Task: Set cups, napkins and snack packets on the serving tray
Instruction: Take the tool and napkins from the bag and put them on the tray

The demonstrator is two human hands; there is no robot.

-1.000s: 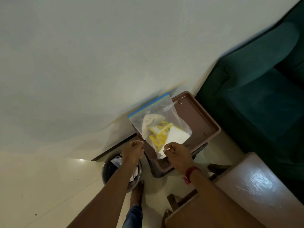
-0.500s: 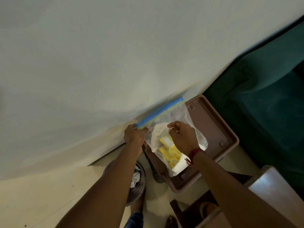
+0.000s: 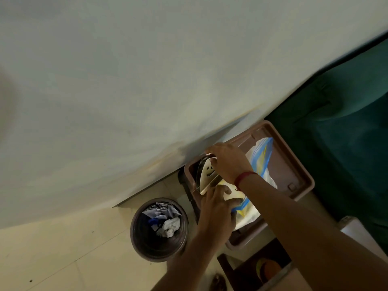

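Dim light, view tipped down along a pale wall (image 3: 147, 80).

- Waste bin (image 3: 159, 229) on the tiled floor (image 3: 52, 248), far left, just beside the tray's stand. Crumpled paper (image 3: 171, 225) inside.
- Left hand (image 3: 217, 208) reaches in over the near-left edge of the tray. Fingertips (image 3: 210, 193) lie against the lower edge of the smiley-face piece; heel of the hand is over a blue corner of the bag. Cannot tell if the fingers pinch anything or only rest there.
- Smiley-face piece (image 3: 207, 175): cream, curved, printed face, standing on edge in the tray's left end. A dark, shiny curved rim sits just left of it; too blurred to name.
- Right hand (image 3: 228, 162) comes from the lower right, above the left one. Fingers curl over the top of the smiley-face piece and clamp it. Red band (image 3: 243, 179) on the wrist.
- Zip bag (image 3: 263, 156): clear, blue seal strip, lying flat in the middle of the tray, partly under the right forearm. Yellow contents (image 3: 262, 162) and white paper (image 3: 251, 217) show through.
- Serving tray (image 3: 294, 164): brown, rectangular, raised rim, set between wall and sofa. Its right end is bare plastic.
- Green sofa (image 3: 340, 143) fills the right side, its edge near the tray's far rim.
- Wooden furniture (image 3: 247, 271) at the bottom right, under the right forearm.
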